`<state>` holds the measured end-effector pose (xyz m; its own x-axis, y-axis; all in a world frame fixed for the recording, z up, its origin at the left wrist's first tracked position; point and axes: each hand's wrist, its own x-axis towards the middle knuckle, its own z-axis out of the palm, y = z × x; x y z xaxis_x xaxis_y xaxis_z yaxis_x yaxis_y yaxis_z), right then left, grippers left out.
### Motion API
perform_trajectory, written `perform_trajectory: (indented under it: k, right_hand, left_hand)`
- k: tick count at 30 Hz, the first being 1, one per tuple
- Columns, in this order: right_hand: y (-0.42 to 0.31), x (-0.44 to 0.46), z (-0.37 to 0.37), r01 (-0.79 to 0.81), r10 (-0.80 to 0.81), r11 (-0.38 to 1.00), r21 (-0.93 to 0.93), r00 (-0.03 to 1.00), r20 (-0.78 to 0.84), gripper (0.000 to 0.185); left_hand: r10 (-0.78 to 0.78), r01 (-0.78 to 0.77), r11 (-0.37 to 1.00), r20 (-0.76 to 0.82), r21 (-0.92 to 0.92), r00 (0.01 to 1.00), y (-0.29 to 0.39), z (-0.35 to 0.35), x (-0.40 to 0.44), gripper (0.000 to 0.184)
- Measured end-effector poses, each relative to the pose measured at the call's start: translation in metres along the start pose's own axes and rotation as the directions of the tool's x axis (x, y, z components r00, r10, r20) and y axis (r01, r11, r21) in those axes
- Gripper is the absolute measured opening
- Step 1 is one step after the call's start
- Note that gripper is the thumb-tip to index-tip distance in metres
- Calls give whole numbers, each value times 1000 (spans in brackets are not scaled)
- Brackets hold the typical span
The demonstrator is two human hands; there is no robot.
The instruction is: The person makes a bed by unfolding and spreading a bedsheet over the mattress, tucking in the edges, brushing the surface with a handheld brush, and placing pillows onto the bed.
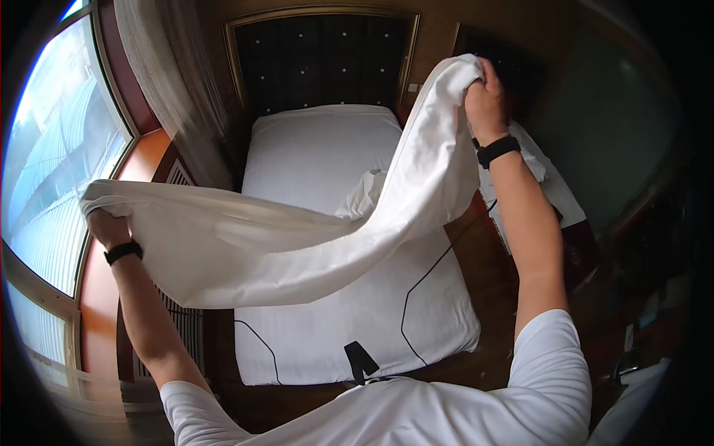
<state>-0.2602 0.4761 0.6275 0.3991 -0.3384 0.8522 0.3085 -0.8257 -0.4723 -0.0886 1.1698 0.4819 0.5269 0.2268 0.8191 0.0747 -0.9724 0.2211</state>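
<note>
A long white bed sheet (290,256) hangs in a sagging curve between my two hands, over the bed. My left hand (110,227) is closed round its left end, low near the window. Higher up on the right, my right hand (487,104) grips the other end, which folds over at the top. Below lies the bed (320,152), its mattress covered in smooth white cloth. A crumpled white bit of cloth (364,195) shows behind the sheet's dip; whether it is part of the same sheet I cannot tell. Part of each hand's fingers is hidden by the fabric.
A dark padded headboard (320,63) with a gold frame stands at the far end. The window (63,149) and sheer curtain (175,82) are at left, above a radiator grille (178,316). More white cloth (569,197) lies right of the bed. Thin black cables (405,301) run from my wrists.
</note>
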Motion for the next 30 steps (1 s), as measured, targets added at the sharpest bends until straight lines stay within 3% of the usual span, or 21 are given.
perform_trajectory:
  k: [1, 2, 3, 4, 5, 6, 7, 8, 9, 11, 12, 14, 16, 18, 19, 22, 24, 26, 27, 29, 30]
  right_hand:
    - [-28, 16, -30, 157, -144, 985, 66, 975, -167, 28]
    - [-38, 16, -56, 305, -258, 947, 96, 906, -337, 28]
    - [-24, -6, -73, 341, -327, 940, -11, 890, -318, 29]
    - [2, -36, -87, 387, -404, 915, -115, 868, -290, 31]
    - [42, -81, -95, 534, -549, 752, -386, 832, 82, 29]
    - [89, -147, -98, 565, -395, 782, -264, 776, 493, 27]
    - [107, -200, -110, 171, 243, 912, -374, 508, 826, 24]
    - [178, -276, -131, 245, 487, 802, -544, 257, 835, 24]
    - [210, -330, -156, 304, 672, 694, -652, 50, 739, 28]
    - [249, -411, -209, 201, 808, 565, -800, 59, 586, 29]
    - [250, -425, -224, 168, 854, 499, -850, 67, 515, 29]
    - [242, -445, -248, 91, 886, 449, -889, 86, 456, 28]
    - [245, -451, -254, 17, 910, 400, -917, 111, 399, 28]
    - [249, -458, -254, -82, 928, 320, -944, 228, 295, 29]
    - [244, -454, -253, -93, 934, 318, -944, 205, 294, 28]
    - [238, -457, -252, -109, 912, 376, -920, 219, 346, 27]
    - [244, -467, -255, -63, 907, 393, -917, 190, 376, 26]
    - [245, -470, -262, -24, 902, 410, -912, 161, 402, 26]
    - [239, -465, -269, 3, 905, 395, -919, 170, 389, 25]
    - [258, -479, -294, 57, 918, 350, -935, 180, 355, 23]
    - [255, -476, -307, -3, 931, 304, -953, 215, 297, 22]
  left_hand:
    - [136, -76, 968, -244, 240, 960, -40, -35, 38, 23]
    - [69, 22, 962, -321, 271, 945, -87, -63, 57, 18]
    - [-447, 100, 798, -473, -594, 760, -71, -114, 49, 25]
    - [-372, 112, 859, -461, -499, 805, -150, -106, 30, 33]
    - [-280, 294, 955, -437, -36, 855, -178, -103, -27, 36]
    - [55, -49, 998, -423, 25, 905, -156, -121, -93, 40]
    - [-29, 41, 979, -65, 199, 997, -210, -95, -181, 45]
    - [-58, -41, 967, 375, 252, 925, -227, -94, -270, 50]
    - [-262, 30, 936, 640, 350, 723, -225, -105, -344, 54]
    - [-458, 36, 872, 791, 487, 406, -183, -136, -440, 28]
    - [-431, -116, 850, 805, 514, 406, -172, -144, -473, 22]
    - [-431, -118, 856, 822, 503, 373, -161, -157, -509, 24]
    - [-479, 54, 863, 781, 502, 400, -152, -157, -527, 22]
    - [-475, -68, 848, 810, 526, 343, -133, -155, -521, 23]
    - [-457, -50, 866, 828, 497, 325, -120, -153, -516, 23]
    - [-445, 1, 886, 849, 464, 284, -93, -144, -509, 24]
    - [-307, -116, 933, 920, 342, 242, -97, -134, -514, 29]
    - [-272, -195, 928, 935, 318, 229, -99, -129, -516, 28]
    - [-323, -158, 919, 919, 362, 226, -100, -126, -515, 28]
    - [-265, -188, 929, 927, 319, 266, -100, -129, -507, 26]
    - [-257, -180, 931, 921, 317, 294, -100, -131, -503, 26]
